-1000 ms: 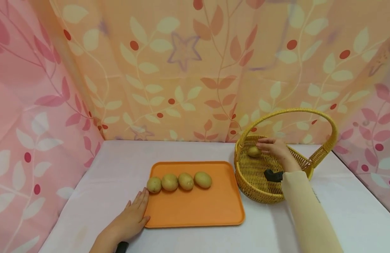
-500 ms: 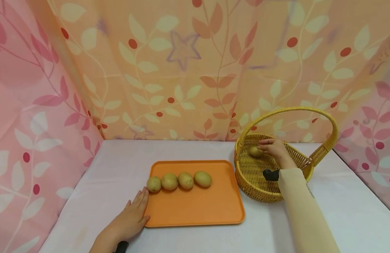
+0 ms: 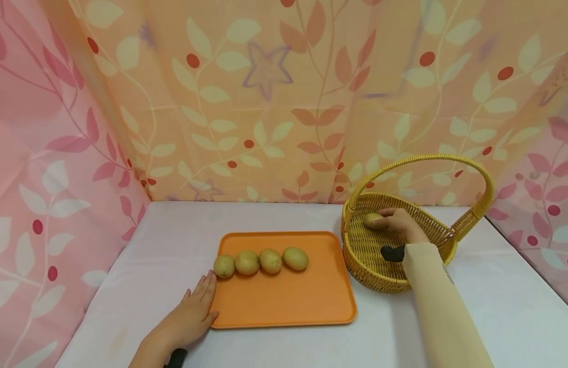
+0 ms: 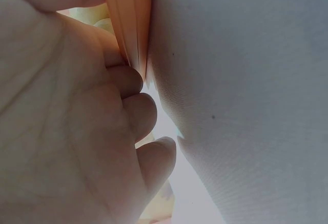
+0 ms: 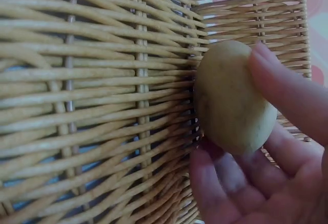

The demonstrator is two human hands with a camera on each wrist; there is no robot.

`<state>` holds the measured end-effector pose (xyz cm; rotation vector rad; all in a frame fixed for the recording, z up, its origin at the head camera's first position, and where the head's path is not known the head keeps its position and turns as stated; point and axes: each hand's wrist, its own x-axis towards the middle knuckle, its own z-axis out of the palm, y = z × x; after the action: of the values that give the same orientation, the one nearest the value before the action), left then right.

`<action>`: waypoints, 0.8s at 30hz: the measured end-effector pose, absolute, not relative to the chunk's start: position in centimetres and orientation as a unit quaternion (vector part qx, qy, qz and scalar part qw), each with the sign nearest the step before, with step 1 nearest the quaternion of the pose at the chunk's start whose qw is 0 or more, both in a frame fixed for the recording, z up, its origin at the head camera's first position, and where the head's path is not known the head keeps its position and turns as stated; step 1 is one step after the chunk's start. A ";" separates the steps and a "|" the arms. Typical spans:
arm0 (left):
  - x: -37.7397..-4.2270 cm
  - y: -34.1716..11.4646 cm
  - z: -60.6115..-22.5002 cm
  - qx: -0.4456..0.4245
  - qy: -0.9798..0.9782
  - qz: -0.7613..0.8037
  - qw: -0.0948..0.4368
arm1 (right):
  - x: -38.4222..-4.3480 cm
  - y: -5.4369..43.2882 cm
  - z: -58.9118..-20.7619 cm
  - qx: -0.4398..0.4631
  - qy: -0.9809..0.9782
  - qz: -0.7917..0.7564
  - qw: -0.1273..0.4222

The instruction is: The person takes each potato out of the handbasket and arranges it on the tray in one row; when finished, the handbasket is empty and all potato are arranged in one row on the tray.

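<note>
Lowered a little since the earlier head frame, right hand (image 3: 400, 223) curled round potato (image 3: 373, 220) inside basket (image 3: 371, 266), left hand (image 3: 191, 319) flat beside tray (image 3: 288, 301); best lifted clear of the rim; wrist views close, fingers (image 5: 287, 90) hiding its far side.

Right hand (image 3: 400, 223) inside wicker basket (image 3: 371, 268), fingers curled round a potato (image 3: 372, 220). Left hand (image 3: 190, 318) flat on white table (image 3: 495, 301), touching orange tray (image 3: 288, 301) at its near-left edge. Four potatoes (image 3: 260, 261) in a row on tray's far side.
</note>
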<state>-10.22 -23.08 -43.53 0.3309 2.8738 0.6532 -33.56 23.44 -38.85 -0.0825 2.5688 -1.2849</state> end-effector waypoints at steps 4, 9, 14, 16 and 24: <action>-10.2 -23.1 -43.6 0.112 0.965 0.221 0.087 | -33.8 23.5 -39.1 -0.059 0.895 -0.421 0.134; -10.2 -23.2 -43.9 0.117 0.965 0.220 0.082 | -33.8 23.5 -39.3 -0.064 0.898 -0.417 0.127; -10.2 -23.1 -44.1 0.120 0.965 0.220 0.078 | -33.8 23.5 -39.2 -0.060 0.895 -0.429 0.112; -10.2 -23.0 -44.1 0.117 0.965 0.219 0.081 | -33.7 23.4 -39.0 -0.064 0.894 -0.432 0.105; -10.1 -22.9 -44.0 0.108 0.963 0.230 0.093 | -33.1 22.6 -36.9 -0.086 0.888 -0.445 0.070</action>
<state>-10.11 -22.91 -43.96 0.3205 2.8584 0.6817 -33.10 22.59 -36.94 -0.2593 2.6738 -1.3401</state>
